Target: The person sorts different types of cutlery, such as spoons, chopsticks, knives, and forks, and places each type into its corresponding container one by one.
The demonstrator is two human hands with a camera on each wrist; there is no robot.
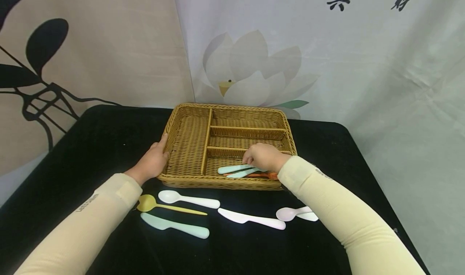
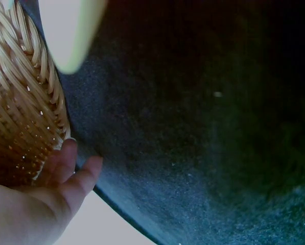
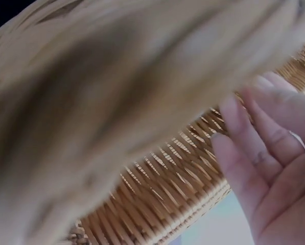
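A woven basket (image 1: 187, 180) with a long left compartment and three stacked right ones stands at the back of the table. My left hand (image 1: 154, 162) rests at its left rim; in the left wrist view its slightly bent fingers (image 2: 86, 176) touch the outer wicker. Inside the front right compartment, my right hand (image 1: 267, 157) hangs above two mint-green utensils (image 1: 234, 168) and orange cutlery including a fork (image 1: 270, 175). The right wrist view shows loosely bent fingers (image 3: 239, 168), with nothing visible between them; a blurred basket rim (image 3: 116, 102) hides part of that view.
Before the basket lie a white spoon (image 1: 168, 196), a yellow spoon (image 1: 147, 202), a mint-green knife (image 1: 189, 229) and a white knife (image 1: 267, 221). A pale pink spoon (image 1: 286, 214) overlaps another white piece (image 1: 308, 217) beside my right sleeve. A curtain (image 1: 381, 65) hangs behind the black table (image 1: 109, 145).
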